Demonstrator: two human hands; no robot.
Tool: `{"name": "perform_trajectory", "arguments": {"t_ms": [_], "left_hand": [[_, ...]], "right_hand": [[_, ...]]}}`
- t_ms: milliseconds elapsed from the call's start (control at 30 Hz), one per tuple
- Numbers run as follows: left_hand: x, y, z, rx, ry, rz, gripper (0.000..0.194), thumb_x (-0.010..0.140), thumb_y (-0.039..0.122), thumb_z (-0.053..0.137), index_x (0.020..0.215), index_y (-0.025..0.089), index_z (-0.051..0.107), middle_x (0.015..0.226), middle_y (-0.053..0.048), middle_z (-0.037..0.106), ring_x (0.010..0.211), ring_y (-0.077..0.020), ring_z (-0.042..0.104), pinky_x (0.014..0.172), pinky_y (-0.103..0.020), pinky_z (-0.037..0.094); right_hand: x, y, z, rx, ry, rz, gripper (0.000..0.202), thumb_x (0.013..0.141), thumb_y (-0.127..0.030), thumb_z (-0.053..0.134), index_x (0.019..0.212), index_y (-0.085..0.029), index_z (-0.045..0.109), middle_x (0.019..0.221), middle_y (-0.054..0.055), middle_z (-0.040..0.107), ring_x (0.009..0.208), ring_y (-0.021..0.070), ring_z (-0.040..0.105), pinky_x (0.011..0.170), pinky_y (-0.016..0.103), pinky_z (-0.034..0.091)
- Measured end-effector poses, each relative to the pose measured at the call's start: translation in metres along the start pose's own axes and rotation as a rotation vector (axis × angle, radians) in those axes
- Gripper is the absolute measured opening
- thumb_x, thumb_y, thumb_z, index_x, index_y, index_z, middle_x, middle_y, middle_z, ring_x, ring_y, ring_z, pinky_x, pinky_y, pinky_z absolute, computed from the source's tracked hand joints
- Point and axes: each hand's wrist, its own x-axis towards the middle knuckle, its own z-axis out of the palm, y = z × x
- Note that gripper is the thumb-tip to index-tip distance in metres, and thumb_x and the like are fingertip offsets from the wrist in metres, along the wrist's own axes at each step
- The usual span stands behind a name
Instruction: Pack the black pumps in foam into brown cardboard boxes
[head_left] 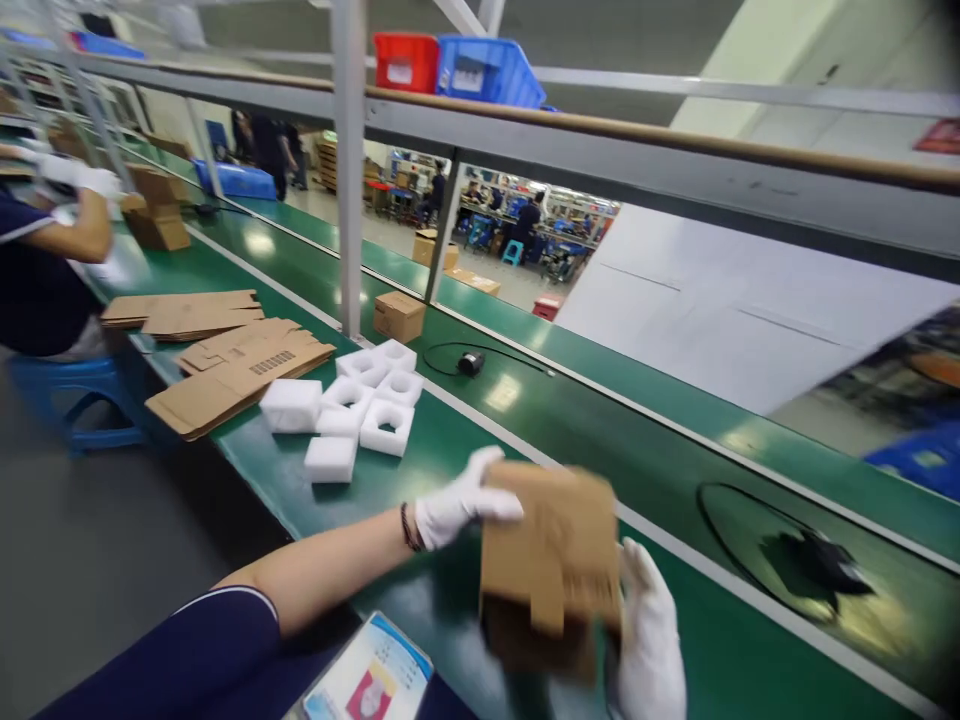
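A small brown cardboard box (551, 545), blurred by motion, is held between my two white-gloved hands above the green bench (442, 450). My left hand (469, 500) grips its upper left side, the thumb lying across the near face. Against the right side of the box is my right hand (649, 625), its fingers pointing up and partly curled. A flap or tab hangs down at the front of the box, with a dark area beneath it. White foam blocks (386, 425), several with round holes, lie on the bench left of the box.
Flattened cartons (240, 375) lie left of the foam. On the conveyor beyond are a closed box (399, 316) and black cabled devices (471, 363). A metal post (349, 170) rises behind the foam. A co-worker's gloved hands (82, 180) are at far left.
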Motion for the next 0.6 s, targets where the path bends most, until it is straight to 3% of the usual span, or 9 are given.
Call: {"name": "perform_trajectory", "arguments": {"t_ms": [100, 200, 333, 400, 500, 567, 600], "left_hand": [[0.010, 0.022, -0.005, -0.298, 0.224, 0.220, 0.072, 0.074, 0.034, 0.079, 0.138, 0.019, 0.048, 0.137, -0.011, 0.057, 0.124, -0.0290, 0.057, 0.110, -0.046, 0.044], [0.013, 0.034, -0.009, -0.372, 0.267, 0.251, 0.052, 0.081, 0.035, 0.074, 0.127, 0.018, 0.058, 0.132, -0.009, 0.063, 0.121, -0.0279, 0.060, 0.109, -0.045, 0.048], [0.005, 0.032, -0.015, -0.347, 0.256, 0.230, 0.046, 0.084, 0.040, 0.069, 0.125, 0.019, 0.061, 0.130, -0.008, 0.065, 0.124, -0.0304, 0.059, 0.109, -0.047, 0.050], [0.002, 0.033, -0.020, -0.330, 0.288, 0.233, 0.047, 0.084, 0.039, 0.069, 0.126, 0.020, 0.061, 0.129, -0.007, 0.066, 0.124, -0.0302, 0.059, 0.110, -0.047, 0.050], [-0.003, 0.041, -0.029, -0.258, 0.350, 0.323, 0.039, 0.085, 0.034, 0.068, 0.121, 0.019, 0.064, 0.121, -0.006, 0.069, 0.125, -0.0301, 0.058, 0.110, -0.046, 0.050], [-0.006, 0.049, -0.034, -0.208, 0.361, 0.391, 0.035, 0.085, 0.032, 0.067, 0.117, 0.018, 0.066, 0.118, -0.006, 0.070, 0.127, -0.0307, 0.056, 0.109, -0.046, 0.050], [-0.009, 0.053, -0.036, -0.200, 0.357, 0.414, 0.034, 0.086, 0.031, 0.067, 0.118, 0.019, 0.066, 0.119, -0.006, 0.070, 0.127, -0.0309, 0.056, 0.109, -0.046, 0.050]], "right_hand": [[0.016, 0.007, 0.011, 0.167, 0.026, 0.147, 0.078, 0.089, -0.058, 0.063, 0.153, -0.028, 0.030, 0.156, 0.009, 0.036, 0.140, 0.0297, 0.040, 0.108, 0.047, 0.045], [0.025, 0.015, 0.022, 0.233, -0.095, 0.238, 0.079, 0.081, -0.051, 0.074, 0.146, -0.024, 0.039, 0.144, 0.012, 0.051, 0.126, 0.0307, 0.055, 0.088, 0.040, 0.057], [0.028, 0.022, 0.033, 0.179, -0.057, 0.199, 0.057, 0.073, -0.043, 0.077, 0.121, -0.020, 0.057, 0.122, 0.008, 0.066, 0.107, 0.0266, 0.063, 0.077, 0.032, 0.057], [0.030, 0.019, 0.031, 0.088, -0.062, 0.163, 0.045, 0.070, -0.044, 0.076, 0.105, -0.018, 0.062, 0.101, 0.006, 0.071, 0.087, 0.0234, 0.066, 0.067, 0.029, 0.056], [0.036, 0.003, 0.022, -0.158, -0.372, 0.269, 0.037, 0.071, -0.051, 0.076, 0.080, -0.016, 0.064, 0.065, 0.002, 0.064, 0.051, 0.0146, 0.052, 0.045, 0.024, 0.040], [0.045, -0.009, 0.017, -0.275, -0.598, 0.337, 0.041, 0.073, -0.054, 0.076, 0.074, -0.015, 0.065, 0.058, 0.001, 0.059, 0.045, 0.0118, 0.046, 0.042, 0.024, 0.035], [0.051, -0.012, 0.015, -0.297, -0.622, 0.319, 0.042, 0.074, -0.055, 0.076, 0.076, -0.014, 0.066, 0.060, 0.002, 0.060, 0.046, 0.0123, 0.048, 0.044, 0.024, 0.037]]}}
